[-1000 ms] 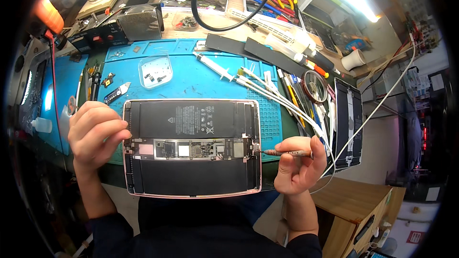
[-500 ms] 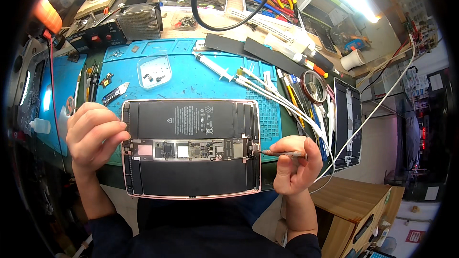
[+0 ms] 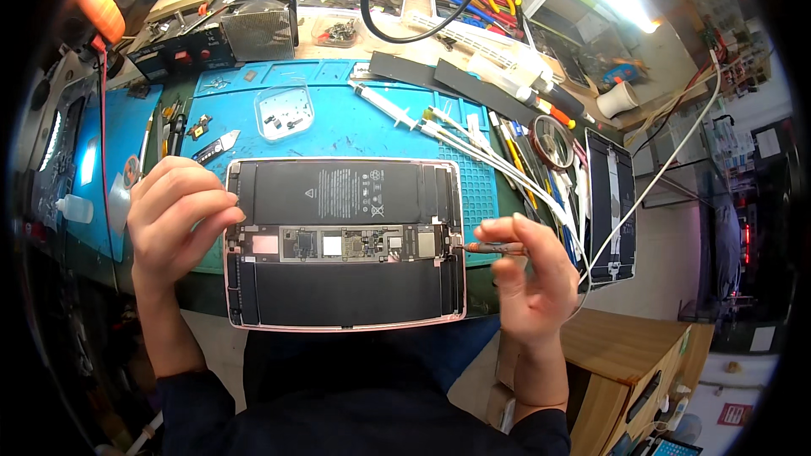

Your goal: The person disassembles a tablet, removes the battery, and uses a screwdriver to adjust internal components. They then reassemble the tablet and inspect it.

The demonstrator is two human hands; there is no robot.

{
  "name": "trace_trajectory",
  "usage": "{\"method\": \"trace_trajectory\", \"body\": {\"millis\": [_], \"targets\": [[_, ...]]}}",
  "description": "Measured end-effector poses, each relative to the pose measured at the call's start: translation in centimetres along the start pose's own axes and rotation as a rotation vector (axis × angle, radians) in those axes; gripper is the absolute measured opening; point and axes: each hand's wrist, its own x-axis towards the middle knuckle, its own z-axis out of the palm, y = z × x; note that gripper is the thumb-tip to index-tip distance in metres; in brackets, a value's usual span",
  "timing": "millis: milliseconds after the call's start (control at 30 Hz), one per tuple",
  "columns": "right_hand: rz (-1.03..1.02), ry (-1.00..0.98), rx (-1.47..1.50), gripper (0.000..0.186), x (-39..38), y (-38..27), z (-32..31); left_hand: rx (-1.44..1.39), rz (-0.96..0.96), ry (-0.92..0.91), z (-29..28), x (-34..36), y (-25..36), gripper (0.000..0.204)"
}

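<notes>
An opened tablet (image 3: 346, 294) with a pink rim lies at the mat's near edge, its black batteries and central circuit board (image 3: 355, 244) exposed. My left hand (image 3: 179, 218) is closed at its left side, thumb and fingertips pinching the upper part of that edge. In my right hand (image 3: 541, 274), a slim screwdriver (image 3: 494, 248) is pinched between thumb and fingers. Its tip points left and meets the tablet's right edge, level with the end of the board. Whether the tip sits in a screw is too small to tell.
Beyond the tablet, a clear tray (image 3: 285, 110) of small parts sits on the blue mat (image 3: 338, 135). A syringe (image 3: 384, 107), white cables (image 3: 507, 173) and a roll of tape (image 3: 552, 142) lie to the right. Another opened tablet (image 3: 610, 203) stands past them. A black cable loop (image 3: 365, 0) hangs overhead.
The whole view has shifted slightly. The fingers of my right hand have rolled and straightened around the screwdriver, whose tip stays at the tablet's right edge. My left hand keeps its place on the tablet.
</notes>
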Motion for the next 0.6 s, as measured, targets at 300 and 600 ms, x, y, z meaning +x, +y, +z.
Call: {"method": "trace_trajectory", "body": {"millis": [300, 600], "targets": [[0.047, 0.118, -0.074, 0.043, 0.2, -0.9, 1.2, -0.075, 0.046, -0.025, 0.6, 0.4, 0.2, 0.021], [-0.018, 0.091, -0.225, 0.047, 0.7, -0.9, 1.1, -0.114, 0.041, -0.132, 2.9, 2.6, 4.5, 0.016]]}}
